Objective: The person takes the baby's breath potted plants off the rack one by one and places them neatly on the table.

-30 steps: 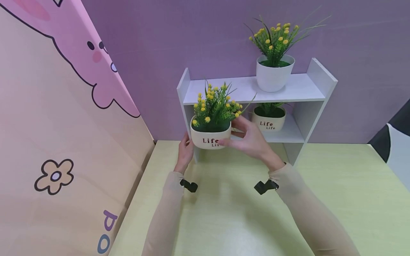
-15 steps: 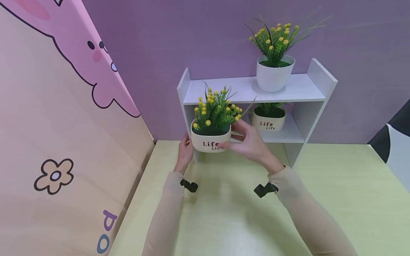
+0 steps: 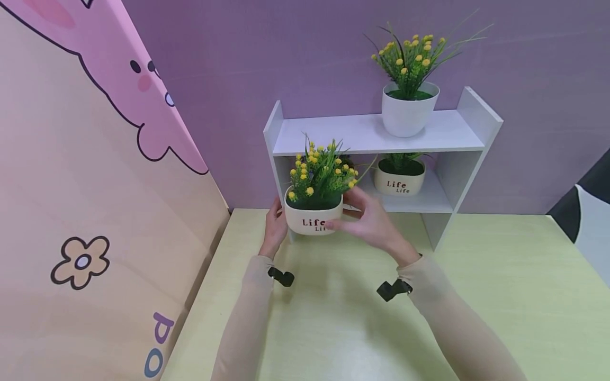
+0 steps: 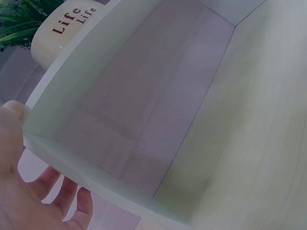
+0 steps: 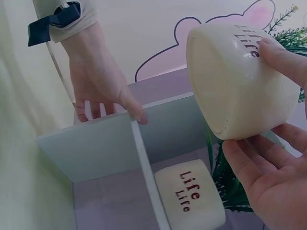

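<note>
My right hand (image 3: 374, 222) grips one end of a cream oval flowerpot (image 3: 313, 219) with yellow flowers and "Life" lettering. Its thumb lies on the front, the fingers behind. The pot hangs before the left end of a white two-tier shelf (image 3: 333, 132), its underside exposed in the right wrist view. My left hand (image 3: 275, 228) holds the shelf's left side panel (image 5: 91, 143), thumb (image 4: 14, 109) at the front edge and fingers outside. Another lettered pot (image 5: 189, 196) stands on the lower tier near that panel, mostly hidden behind the held one in the head view.
On the top board stands a round white pot (image 3: 409, 114) with yellow flowers. A third lettered pot (image 3: 399, 182) sits on the lower tier at right. The shelf stands on a pale table (image 3: 333, 328) against a purple wall, with a cartoon-printed panel (image 3: 95, 185) at left.
My right hand and the held flowerpot have sunk a little in front of the shelf. The left hand stays at the side panel.
</note>
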`<state>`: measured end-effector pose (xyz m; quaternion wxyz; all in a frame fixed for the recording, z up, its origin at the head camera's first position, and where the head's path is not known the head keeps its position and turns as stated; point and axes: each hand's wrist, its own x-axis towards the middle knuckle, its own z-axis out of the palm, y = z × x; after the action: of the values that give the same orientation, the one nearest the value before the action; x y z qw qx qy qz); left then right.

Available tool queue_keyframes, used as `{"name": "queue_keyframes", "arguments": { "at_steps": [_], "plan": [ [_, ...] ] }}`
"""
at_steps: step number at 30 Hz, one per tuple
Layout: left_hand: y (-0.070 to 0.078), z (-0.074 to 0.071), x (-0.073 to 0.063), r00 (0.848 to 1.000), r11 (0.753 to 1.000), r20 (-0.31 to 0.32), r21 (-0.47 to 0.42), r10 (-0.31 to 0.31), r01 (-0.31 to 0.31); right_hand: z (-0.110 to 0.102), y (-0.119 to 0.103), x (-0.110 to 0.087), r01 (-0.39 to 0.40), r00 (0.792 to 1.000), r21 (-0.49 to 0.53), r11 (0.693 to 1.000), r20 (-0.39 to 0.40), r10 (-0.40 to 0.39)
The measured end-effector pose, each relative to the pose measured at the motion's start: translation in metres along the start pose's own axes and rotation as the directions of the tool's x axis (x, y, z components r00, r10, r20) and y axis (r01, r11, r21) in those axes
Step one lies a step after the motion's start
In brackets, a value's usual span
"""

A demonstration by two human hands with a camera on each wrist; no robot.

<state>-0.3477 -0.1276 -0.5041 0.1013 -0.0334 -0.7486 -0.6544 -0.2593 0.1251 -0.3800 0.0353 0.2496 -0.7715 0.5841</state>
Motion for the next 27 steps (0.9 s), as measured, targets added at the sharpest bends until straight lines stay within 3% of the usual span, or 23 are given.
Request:
{"name": "queue_keyframes", "arguments": {
  "at_steps": [12,21,27],
  "plan": [
    [-0.001,0.000,-0.002,0.999,0.999,0.021,-0.014,0.039,-0.038,0.011,0.020,-0.009,-0.035,0.999,0.003,0.999,0.032,0.035],
    [0.002,-0.002,-0.002,0.999,1.000,0.034,0.004,-0.005,0.005,0.020,0.035,-0.018,-0.047,0.998,-0.011,0.999,0.029,0.047],
    [0.004,-0.005,-0.003,0.999,0.999,0.038,0.037,0.022,-0.024,0.028,0.050,-0.027,-0.076,0.997,-0.010,0.997,0.030,0.076]
  ]
}}
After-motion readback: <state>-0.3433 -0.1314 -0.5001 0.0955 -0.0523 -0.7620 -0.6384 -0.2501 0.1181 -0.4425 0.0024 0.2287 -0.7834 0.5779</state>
